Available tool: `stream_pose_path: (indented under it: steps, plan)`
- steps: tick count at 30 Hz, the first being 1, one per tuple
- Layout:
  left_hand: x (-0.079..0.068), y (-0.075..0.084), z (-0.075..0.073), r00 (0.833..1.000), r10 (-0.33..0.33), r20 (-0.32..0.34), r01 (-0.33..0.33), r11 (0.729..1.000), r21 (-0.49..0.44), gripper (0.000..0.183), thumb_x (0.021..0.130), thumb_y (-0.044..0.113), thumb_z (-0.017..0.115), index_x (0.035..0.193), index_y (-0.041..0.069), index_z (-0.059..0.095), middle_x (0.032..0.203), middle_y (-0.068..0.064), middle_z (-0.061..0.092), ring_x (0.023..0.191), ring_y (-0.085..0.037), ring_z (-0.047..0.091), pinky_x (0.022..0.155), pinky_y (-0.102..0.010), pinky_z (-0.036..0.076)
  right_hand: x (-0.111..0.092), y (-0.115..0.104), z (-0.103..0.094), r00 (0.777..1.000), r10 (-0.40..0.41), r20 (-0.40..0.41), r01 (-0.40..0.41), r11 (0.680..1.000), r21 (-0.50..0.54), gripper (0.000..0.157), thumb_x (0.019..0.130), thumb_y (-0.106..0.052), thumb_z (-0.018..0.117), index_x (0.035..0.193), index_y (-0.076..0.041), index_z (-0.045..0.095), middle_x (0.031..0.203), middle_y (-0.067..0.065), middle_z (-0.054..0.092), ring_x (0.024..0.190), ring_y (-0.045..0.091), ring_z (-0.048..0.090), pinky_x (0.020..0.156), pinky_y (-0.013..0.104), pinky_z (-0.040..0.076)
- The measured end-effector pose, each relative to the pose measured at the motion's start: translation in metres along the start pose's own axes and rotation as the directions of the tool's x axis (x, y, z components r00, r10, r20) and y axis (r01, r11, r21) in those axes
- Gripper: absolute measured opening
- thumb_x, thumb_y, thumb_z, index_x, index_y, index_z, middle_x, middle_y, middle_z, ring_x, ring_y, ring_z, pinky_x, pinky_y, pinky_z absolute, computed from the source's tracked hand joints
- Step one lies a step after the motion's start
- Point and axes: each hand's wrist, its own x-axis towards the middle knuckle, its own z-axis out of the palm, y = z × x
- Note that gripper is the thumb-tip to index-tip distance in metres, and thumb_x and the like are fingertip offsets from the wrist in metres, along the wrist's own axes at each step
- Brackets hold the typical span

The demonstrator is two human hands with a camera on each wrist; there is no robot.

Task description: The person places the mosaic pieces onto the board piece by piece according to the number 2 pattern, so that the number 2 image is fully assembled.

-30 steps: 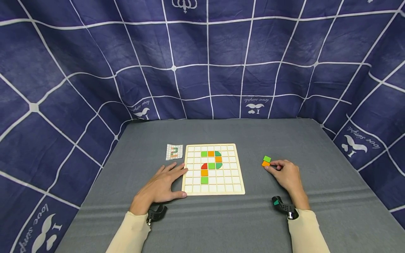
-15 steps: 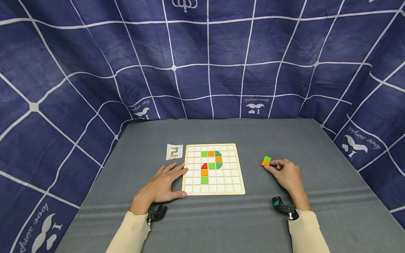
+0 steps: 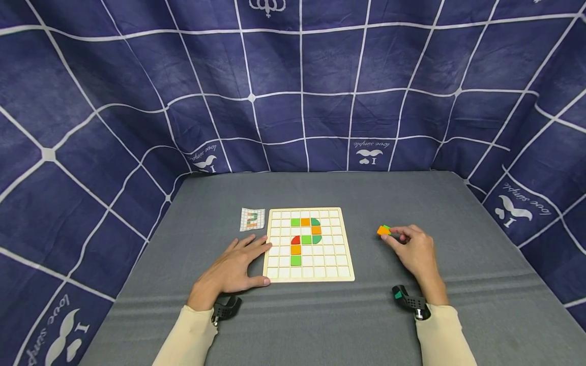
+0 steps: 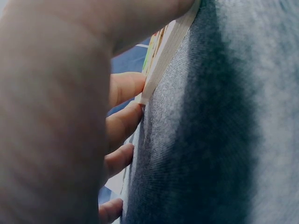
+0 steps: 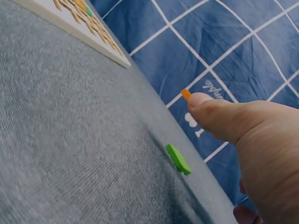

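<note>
My right hand (image 3: 414, 249) pinches an orange square tile (image 3: 383, 231) between thumb and fingers, raised off the table in the right wrist view. Below it a green tile (image 5: 178, 159) lies on the cloth, mostly hidden by the orange one in the head view. My left hand (image 3: 233, 267) rests with spread, straight fingers at the left edge of the wooden grid board (image 3: 331, 262), thumb and index touching its rim. Set in the board are green, orange, red and dark green tiles, some square and some quarter-round, forming a winding line.
A small printed card (image 3: 253, 220) with a grid and a coloured figure lies left of the board. Grey cloth (image 3: 320, 320) covers the table. A blue curtain (image 3: 329, 117) with white lines hangs behind and at the sides.
My right hand has lifted the orange tile off the table, slightly up and left, so it now covers part of the green tile. The left hand and board stay put.
</note>
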Motion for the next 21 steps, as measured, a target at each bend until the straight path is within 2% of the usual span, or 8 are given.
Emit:
stream_pose_path:
  steps: [9, 21]
  plan:
    - [0.0, 0.001, 0.0, 1.0, 0.002, 0.003, -0.002, 1.0, 0.002, 0.093, 0.08, 0.079, 0.061, 0.157, 0.035, 0.035, 0.165, 0.006, 0.029, 0.155, -0.03, 0.022, 0.122, -0.065, 0.016, 0.002, -0.013, 0.001, 0.999, -0.039, -0.026, 0.039, 0.999, 0.01, 0.026, 0.073, -0.025, 0.091, 0.09, -0.009, 0.08, 0.068, 0.001, 0.053, 0.063, 0.01, 0.042, 0.054, 0.021, 0.03]
    - [0.0, 0.001, -0.001, 1.0, -0.004, 0.01, 0.004, 1.0, 0.012, 0.093, 0.079, 0.078, 0.062, 0.157, 0.035, 0.036, 0.165, 0.006, 0.029, 0.155, -0.03, 0.022, 0.122, -0.065, 0.016, 0.003, -0.038, 0.007, 0.999, -0.05, 0.002, 0.05, 0.998, 0.046, 0.025, 0.073, -0.025, 0.091, 0.089, -0.009, 0.081, 0.067, 0.0, 0.052, 0.064, 0.01, 0.042, 0.055, 0.023, 0.032]
